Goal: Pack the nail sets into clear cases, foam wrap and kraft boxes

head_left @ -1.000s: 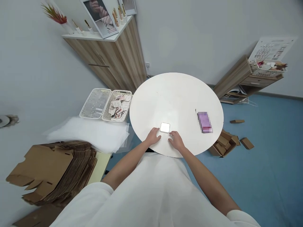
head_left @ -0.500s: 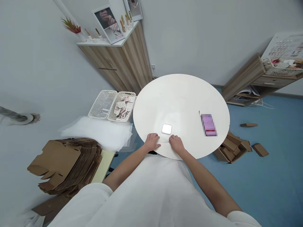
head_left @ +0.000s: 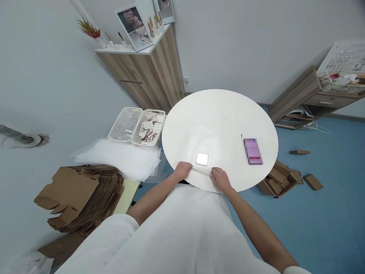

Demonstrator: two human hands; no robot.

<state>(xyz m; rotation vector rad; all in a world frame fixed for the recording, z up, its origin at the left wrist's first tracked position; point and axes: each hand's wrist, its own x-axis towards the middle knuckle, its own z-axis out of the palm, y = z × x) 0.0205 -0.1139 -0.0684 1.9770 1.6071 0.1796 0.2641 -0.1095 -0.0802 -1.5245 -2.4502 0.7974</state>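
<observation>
A small whitish square item (head_left: 202, 159) lies near the front edge of the round white table (head_left: 219, 110). Just in front of it, a thin translucent sheet (head_left: 202, 170) stretches between my two hands. My left hand (head_left: 183, 171) has its fingers closed on the sheet's left end. At the right end, my right hand (head_left: 221, 178) pinches the same sheet. Toward the right side of the table lies a purple, pixelated object (head_left: 253, 151), with a tiny dark item (head_left: 241, 136) beside it.
Left of the table are two white baskets (head_left: 148, 128), a stack of translucent sheets (head_left: 119, 158) and flattened brown cardboard (head_left: 74, 194). A cardboard box (head_left: 276, 180) of smaller boxes stands on the floor at right. Wooden cabinets (head_left: 159, 64) line the wall.
My right hand has moved a little to the right and nearer my body, so my hands are farther apart. The sheet between them now shows more clearly. The view has shifted slightly.
</observation>
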